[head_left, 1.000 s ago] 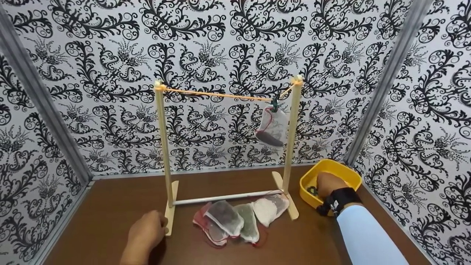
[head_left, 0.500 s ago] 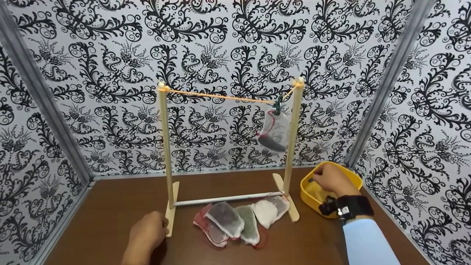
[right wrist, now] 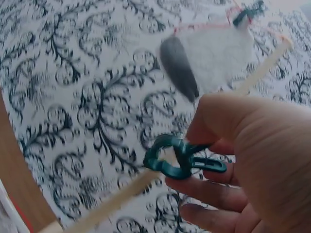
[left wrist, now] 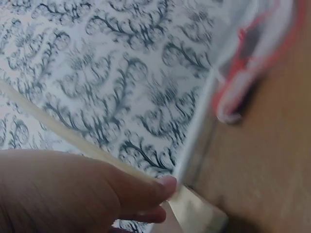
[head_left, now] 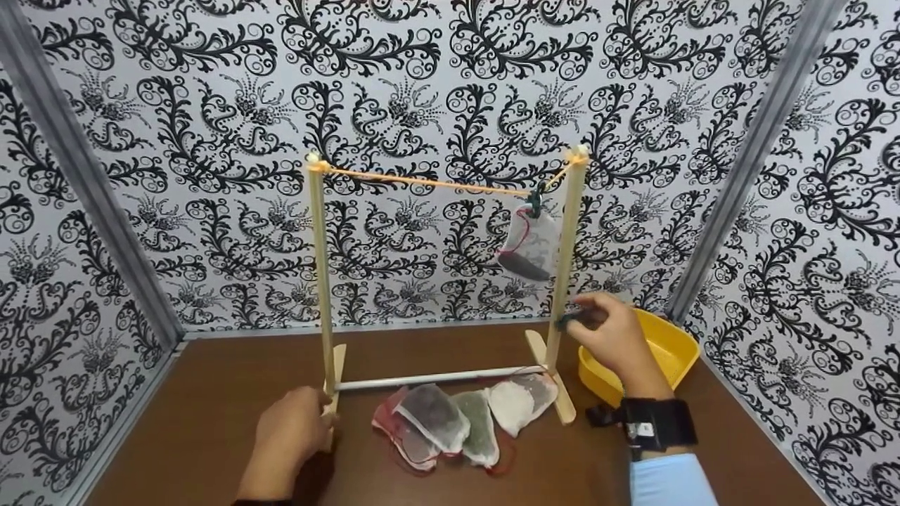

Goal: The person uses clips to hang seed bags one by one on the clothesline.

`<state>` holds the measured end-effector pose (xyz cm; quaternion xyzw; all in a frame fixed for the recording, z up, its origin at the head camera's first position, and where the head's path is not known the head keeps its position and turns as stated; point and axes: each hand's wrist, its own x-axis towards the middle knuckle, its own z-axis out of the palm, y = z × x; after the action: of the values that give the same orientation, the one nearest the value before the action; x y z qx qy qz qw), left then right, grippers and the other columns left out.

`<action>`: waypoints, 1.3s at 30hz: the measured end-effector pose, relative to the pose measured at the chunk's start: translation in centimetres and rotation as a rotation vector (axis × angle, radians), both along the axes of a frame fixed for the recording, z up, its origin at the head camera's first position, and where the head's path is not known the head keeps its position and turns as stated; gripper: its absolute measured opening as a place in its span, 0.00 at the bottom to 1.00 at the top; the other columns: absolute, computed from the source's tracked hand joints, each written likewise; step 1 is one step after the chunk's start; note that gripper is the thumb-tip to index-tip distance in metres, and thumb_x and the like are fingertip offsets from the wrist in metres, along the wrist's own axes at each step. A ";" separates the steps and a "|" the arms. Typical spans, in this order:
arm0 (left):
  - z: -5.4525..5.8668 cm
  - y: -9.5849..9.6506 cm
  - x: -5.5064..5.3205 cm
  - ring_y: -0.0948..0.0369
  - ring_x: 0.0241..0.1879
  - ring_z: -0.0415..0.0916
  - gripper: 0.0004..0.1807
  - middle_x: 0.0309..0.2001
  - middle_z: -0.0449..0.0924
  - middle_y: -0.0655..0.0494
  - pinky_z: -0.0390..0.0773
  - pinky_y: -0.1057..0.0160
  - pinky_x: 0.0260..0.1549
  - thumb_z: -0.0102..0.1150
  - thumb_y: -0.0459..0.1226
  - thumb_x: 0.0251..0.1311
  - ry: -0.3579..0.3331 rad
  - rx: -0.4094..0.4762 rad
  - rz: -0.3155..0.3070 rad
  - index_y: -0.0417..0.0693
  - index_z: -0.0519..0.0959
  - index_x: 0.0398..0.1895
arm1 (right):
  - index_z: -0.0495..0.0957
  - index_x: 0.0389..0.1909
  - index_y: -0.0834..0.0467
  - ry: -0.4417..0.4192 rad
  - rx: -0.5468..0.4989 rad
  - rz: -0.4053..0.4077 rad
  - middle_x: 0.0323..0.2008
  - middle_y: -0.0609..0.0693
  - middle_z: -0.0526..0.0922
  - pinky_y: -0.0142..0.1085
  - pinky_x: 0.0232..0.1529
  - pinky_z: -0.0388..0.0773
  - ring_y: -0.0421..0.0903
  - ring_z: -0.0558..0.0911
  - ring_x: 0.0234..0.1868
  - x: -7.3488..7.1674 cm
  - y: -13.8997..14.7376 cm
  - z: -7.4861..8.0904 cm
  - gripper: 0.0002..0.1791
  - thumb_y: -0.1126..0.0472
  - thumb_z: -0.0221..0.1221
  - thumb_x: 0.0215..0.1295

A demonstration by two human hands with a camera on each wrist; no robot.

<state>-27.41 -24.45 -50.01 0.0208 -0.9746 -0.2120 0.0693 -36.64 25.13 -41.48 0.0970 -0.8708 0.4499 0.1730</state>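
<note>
My right hand [head_left: 615,337] pinches a dark green plastic spring clip [right wrist: 177,158] by its handles, its ringed jaws pointing away from the fingers. It is beside the right post of a wooden stand [head_left: 567,260]. My left hand [head_left: 292,425] grips the stand's left foot, thumb and fingertips right at the wood in the left wrist view. An orange cord [head_left: 429,184] runs between the post tops. From it hangs a white mesh bag [head_left: 531,242] with dark contents, held by another green clip [head_left: 536,202] near the right post.
Several filled mesh bags [head_left: 432,420] with red drawstrings lie on the brown table [head_left: 232,365], in front of the stand's white crossbar [head_left: 443,378]. At the right stands a yellow basket [head_left: 678,351]. Patterned walls [head_left: 422,281] enclose the back and sides.
My right hand has come up out of the yellow basket with a green clip and moved left to the right post. My left hand has shifted slightly forward along the stand's foot.
</note>
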 end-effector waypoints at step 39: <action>5.0 12.9 2.5 0.70 0.34 0.80 0.06 0.37 0.85 0.63 0.84 0.68 0.34 0.80 0.32 0.67 0.616 0.378 -0.432 0.48 0.95 0.44 | 0.76 0.71 0.64 -0.003 -0.328 0.699 0.60 0.67 0.89 0.44 0.58 0.94 0.45 0.92 0.54 5.8 -14.8 -2.4 0.32 0.70 0.75 0.69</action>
<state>-24.94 -11.54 -45.06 -0.2360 -0.8343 -0.3931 0.3063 -30.86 10.29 -43.85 0.3585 -0.7019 0.6151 0.0210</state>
